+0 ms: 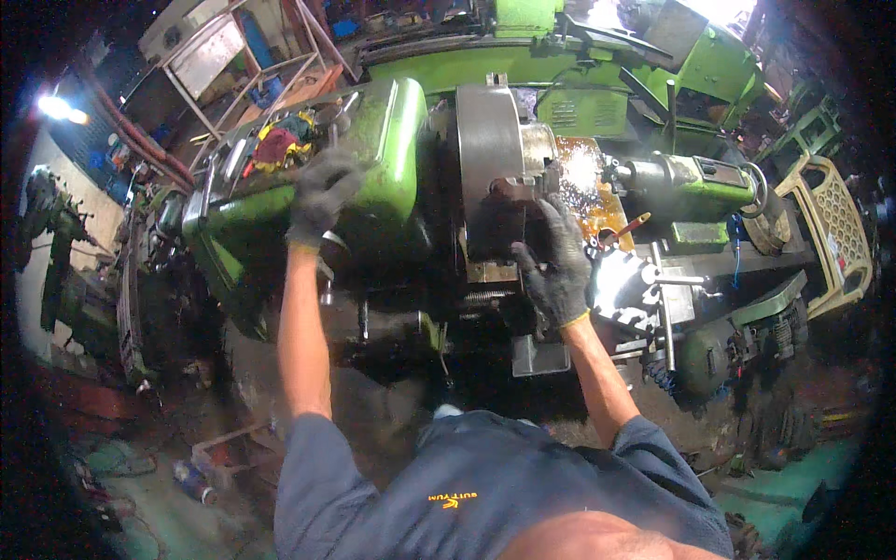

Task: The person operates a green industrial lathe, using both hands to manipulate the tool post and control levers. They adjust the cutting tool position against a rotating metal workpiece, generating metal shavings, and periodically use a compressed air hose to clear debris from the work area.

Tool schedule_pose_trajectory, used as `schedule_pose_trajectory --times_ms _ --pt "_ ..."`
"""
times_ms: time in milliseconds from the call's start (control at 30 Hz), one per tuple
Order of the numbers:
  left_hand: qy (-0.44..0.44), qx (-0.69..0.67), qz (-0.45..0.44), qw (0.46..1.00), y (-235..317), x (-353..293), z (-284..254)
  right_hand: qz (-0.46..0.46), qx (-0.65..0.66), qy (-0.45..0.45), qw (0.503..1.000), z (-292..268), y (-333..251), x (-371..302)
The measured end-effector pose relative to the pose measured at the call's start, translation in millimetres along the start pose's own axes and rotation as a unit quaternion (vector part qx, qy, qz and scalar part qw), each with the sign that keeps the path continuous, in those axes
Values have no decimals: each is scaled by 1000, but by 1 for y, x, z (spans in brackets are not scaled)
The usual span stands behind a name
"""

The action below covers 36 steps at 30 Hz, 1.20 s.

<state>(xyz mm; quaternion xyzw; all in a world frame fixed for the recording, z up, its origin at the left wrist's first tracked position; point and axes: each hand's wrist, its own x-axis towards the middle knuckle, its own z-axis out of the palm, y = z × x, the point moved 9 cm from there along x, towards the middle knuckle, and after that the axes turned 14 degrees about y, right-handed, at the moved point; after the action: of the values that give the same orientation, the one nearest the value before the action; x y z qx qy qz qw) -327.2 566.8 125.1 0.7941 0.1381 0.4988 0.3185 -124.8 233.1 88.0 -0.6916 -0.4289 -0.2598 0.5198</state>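
Note:
I stand at a green lathe (392, 140). My left hand (320, 194), in a dark glove, rests on the front of the green headstock, fingers bent over its edge. My right hand (557, 264), also gloved, reaches up to the big grey chuck (487, 149), with fingertips at its lower right rim beside the workpiece (537, 149). Whether the right hand grips anything is hidden by the glove and the chuck.
The tailstock (686, 182) lies to the right, with the tool post and carriage handles (653, 289) below it. Rags (280, 145) sit on top of the headstock. A beige plastic chair (835, 229) stands at far right. Clutter covers the floor at lower left.

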Motion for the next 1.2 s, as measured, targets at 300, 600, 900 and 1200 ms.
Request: schedule_pose_trajectory --times_ms 300,600,900,1200 --pt "83 123 -163 976 7 -92 -95 -45 -82 68 993 99 54 3" --pt "-48 327 -203 922 -106 -315 -77 -116 -168 31 978 95 30 26" --pt "-242 511 -69 822 -235 -290 27 -93 -248 -68 962 107 52 112" --pt "-392 541 -20 744 -296 -311 37 4 -173 -211 962 154 73 189"
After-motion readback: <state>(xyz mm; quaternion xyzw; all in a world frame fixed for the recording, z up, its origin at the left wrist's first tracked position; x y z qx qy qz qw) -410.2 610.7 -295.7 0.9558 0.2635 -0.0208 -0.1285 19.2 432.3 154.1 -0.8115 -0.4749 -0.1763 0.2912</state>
